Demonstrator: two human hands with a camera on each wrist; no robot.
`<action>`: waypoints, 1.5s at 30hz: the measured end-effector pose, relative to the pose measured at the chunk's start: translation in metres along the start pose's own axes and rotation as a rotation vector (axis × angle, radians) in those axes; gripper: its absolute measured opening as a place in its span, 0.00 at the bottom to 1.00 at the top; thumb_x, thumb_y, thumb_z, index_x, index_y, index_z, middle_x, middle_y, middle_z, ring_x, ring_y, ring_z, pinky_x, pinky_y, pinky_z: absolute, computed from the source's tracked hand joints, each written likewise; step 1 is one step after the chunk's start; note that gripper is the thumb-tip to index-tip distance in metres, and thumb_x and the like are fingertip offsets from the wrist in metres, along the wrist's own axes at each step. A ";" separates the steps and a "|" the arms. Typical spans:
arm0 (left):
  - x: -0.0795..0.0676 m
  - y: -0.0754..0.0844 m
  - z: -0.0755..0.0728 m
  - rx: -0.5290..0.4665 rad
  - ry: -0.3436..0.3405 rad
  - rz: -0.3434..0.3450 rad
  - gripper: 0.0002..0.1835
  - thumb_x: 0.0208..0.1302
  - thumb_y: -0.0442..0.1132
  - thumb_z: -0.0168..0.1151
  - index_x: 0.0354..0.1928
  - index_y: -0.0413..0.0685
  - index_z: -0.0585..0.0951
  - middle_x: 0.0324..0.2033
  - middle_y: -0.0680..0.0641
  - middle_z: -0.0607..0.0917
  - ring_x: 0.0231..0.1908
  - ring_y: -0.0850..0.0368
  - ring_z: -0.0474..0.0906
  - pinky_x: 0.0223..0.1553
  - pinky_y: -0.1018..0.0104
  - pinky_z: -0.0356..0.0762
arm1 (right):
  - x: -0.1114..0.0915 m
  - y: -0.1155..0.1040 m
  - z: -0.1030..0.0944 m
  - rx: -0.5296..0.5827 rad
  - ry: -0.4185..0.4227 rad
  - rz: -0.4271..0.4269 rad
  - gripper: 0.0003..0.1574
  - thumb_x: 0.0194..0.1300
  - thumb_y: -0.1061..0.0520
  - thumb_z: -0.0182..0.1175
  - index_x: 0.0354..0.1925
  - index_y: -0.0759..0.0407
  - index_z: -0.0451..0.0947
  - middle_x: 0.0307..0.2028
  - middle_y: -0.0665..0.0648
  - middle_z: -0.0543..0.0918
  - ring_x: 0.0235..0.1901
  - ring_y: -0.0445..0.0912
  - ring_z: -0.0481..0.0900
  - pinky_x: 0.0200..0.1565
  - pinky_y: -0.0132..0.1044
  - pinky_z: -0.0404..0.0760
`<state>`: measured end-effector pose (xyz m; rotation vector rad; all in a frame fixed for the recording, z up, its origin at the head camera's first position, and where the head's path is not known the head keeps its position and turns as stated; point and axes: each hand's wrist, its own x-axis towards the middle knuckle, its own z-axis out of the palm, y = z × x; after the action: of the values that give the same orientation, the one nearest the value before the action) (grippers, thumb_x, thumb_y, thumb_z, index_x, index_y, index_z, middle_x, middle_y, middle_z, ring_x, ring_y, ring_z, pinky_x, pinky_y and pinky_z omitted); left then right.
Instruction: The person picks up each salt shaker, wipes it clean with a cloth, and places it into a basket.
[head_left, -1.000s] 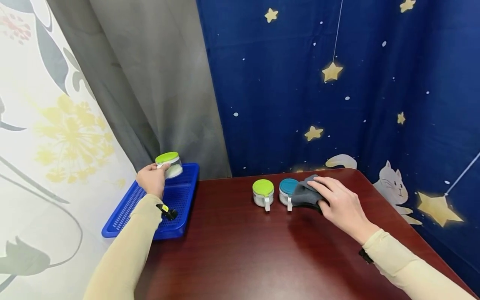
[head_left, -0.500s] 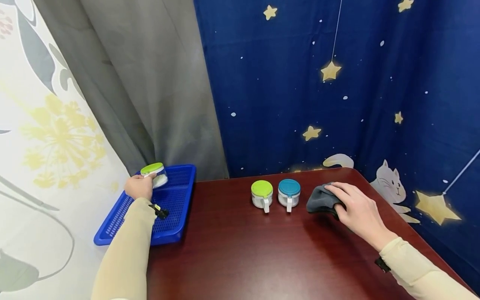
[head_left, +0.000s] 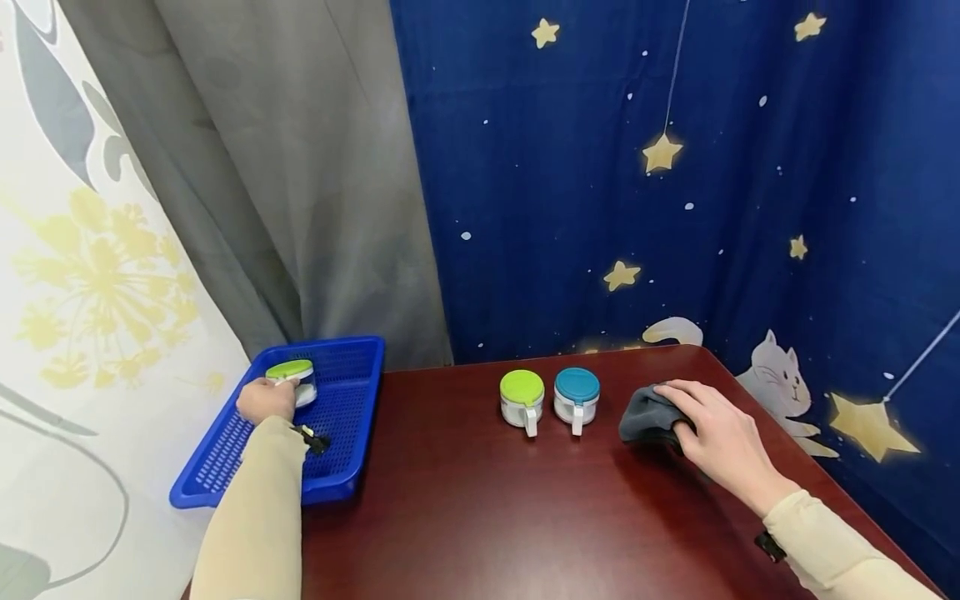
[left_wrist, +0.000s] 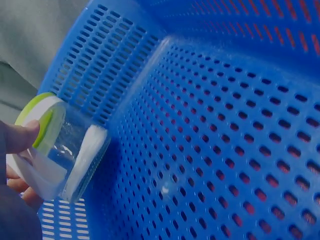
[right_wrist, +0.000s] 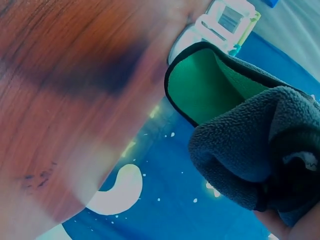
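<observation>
My left hand [head_left: 268,402] grips the white handle of a clear jar with a green lid [head_left: 291,369], inside the far left part of the blue basket [head_left: 372,392]. In the left wrist view the jar [left_wrist: 75,150] is tilted, white contents at its bottom, close by the basket's perforated wall. My right hand [head_left: 723,437] holds a bunched grey cloth [head_left: 647,414] above the table's right side. Seen from the right wrist, the cloth [right_wrist: 240,135] has a green underside and dark edging.
Another green-lidded jar [head_left: 522,398] and a blue-lidded jar [head_left: 577,397] stand side by side near the back of the brown table [head_left: 465,500], handles toward me. Grey and blue star-patterned curtains [head_left: 555,183] hang right behind the table.
My left hand has carried the green-lidded jar left and down into the basket. My right hand has drawn the cloth rightward, away from the blue-lidded jar.
</observation>
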<state>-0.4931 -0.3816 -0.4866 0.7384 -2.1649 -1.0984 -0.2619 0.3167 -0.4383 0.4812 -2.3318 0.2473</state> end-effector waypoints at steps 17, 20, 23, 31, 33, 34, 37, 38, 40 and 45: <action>-0.012 -0.007 -0.026 0.278 -0.181 -0.092 0.36 0.57 0.56 0.67 0.52 0.27 0.78 0.50 0.23 0.79 0.51 0.24 0.75 0.48 0.35 0.74 | -0.010 -0.005 0.003 0.029 -0.026 0.003 0.35 0.52 0.65 0.64 0.59 0.47 0.80 0.56 0.51 0.80 0.52 0.48 0.78 0.35 0.53 0.84; -0.014 -0.007 -0.032 0.295 -0.266 -0.097 0.39 0.55 0.55 0.68 0.55 0.25 0.76 0.52 0.21 0.77 0.53 0.23 0.73 0.50 0.35 0.73 | -0.011 -0.005 0.003 0.035 -0.030 0.007 0.34 0.53 0.65 0.65 0.60 0.47 0.80 0.56 0.51 0.80 0.51 0.48 0.78 0.35 0.54 0.84; -0.016 -0.008 -0.038 0.296 -0.341 -0.075 0.40 0.53 0.54 0.70 0.56 0.24 0.74 0.54 0.20 0.75 0.54 0.23 0.71 0.55 0.35 0.71 | -0.010 -0.005 0.004 0.041 -0.034 0.012 0.34 0.53 0.64 0.65 0.60 0.47 0.80 0.56 0.51 0.80 0.51 0.49 0.78 0.36 0.55 0.84; -0.017 0.001 -0.060 0.286 -0.395 -0.051 0.34 0.52 0.46 0.58 0.53 0.21 0.73 0.53 0.19 0.74 0.55 0.22 0.70 0.55 0.36 0.71 | -0.009 -0.005 0.009 0.035 -0.032 0.004 0.32 0.55 0.63 0.64 0.60 0.47 0.80 0.56 0.51 0.80 0.51 0.49 0.79 0.35 0.55 0.84; -0.021 0.014 -0.065 0.275 -0.383 -0.035 0.33 0.53 0.46 0.55 0.53 0.21 0.73 0.53 0.19 0.74 0.55 0.22 0.71 0.54 0.36 0.71 | -0.009 -0.004 0.009 0.032 -0.019 -0.001 0.32 0.54 0.63 0.64 0.59 0.48 0.80 0.55 0.51 0.80 0.51 0.49 0.79 0.34 0.55 0.84; -0.024 0.022 -0.066 0.271 -0.371 -0.022 0.33 0.54 0.47 0.53 0.53 0.22 0.73 0.53 0.19 0.75 0.56 0.22 0.71 0.54 0.36 0.71 | -0.008 -0.004 0.009 0.030 -0.012 -0.004 0.32 0.54 0.63 0.64 0.59 0.48 0.81 0.55 0.51 0.80 0.51 0.49 0.79 0.34 0.55 0.84; -0.034 0.045 -0.070 0.266 -0.346 0.039 0.29 0.55 0.46 0.51 0.48 0.23 0.75 0.50 0.21 0.76 0.53 0.23 0.72 0.51 0.36 0.71 | -0.006 -0.002 0.007 0.027 0.008 -0.013 0.33 0.53 0.63 0.63 0.59 0.48 0.81 0.56 0.51 0.81 0.52 0.49 0.78 0.33 0.55 0.84; -0.038 0.052 -0.070 0.260 -0.340 0.058 0.28 0.56 0.45 0.51 0.47 0.24 0.75 0.49 0.21 0.77 0.52 0.23 0.73 0.51 0.36 0.72 | -0.006 -0.002 0.006 0.027 0.014 -0.016 0.33 0.53 0.63 0.63 0.59 0.48 0.81 0.56 0.52 0.81 0.52 0.49 0.78 0.34 0.55 0.84; -0.044 0.065 -0.070 0.245 -0.321 0.103 0.25 0.56 0.45 0.52 0.44 0.26 0.77 0.47 0.23 0.78 0.49 0.25 0.74 0.48 0.36 0.73 | -0.005 -0.001 0.005 0.026 0.021 -0.022 0.33 0.52 0.63 0.63 0.59 0.47 0.81 0.56 0.52 0.80 0.53 0.49 0.78 0.34 0.55 0.84; -0.068 0.098 -0.063 0.162 -0.239 0.171 0.19 0.56 0.42 0.54 0.41 0.35 0.82 0.44 0.30 0.83 0.47 0.29 0.78 0.47 0.37 0.73 | -0.003 -0.001 0.005 0.028 0.030 -0.030 0.34 0.52 0.63 0.63 0.59 0.48 0.81 0.57 0.52 0.80 0.54 0.50 0.77 0.36 0.56 0.84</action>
<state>-0.4231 -0.3167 -0.3919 0.4987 -2.4905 -0.9723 -0.2625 0.3153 -0.4441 0.5226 -2.2928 0.2715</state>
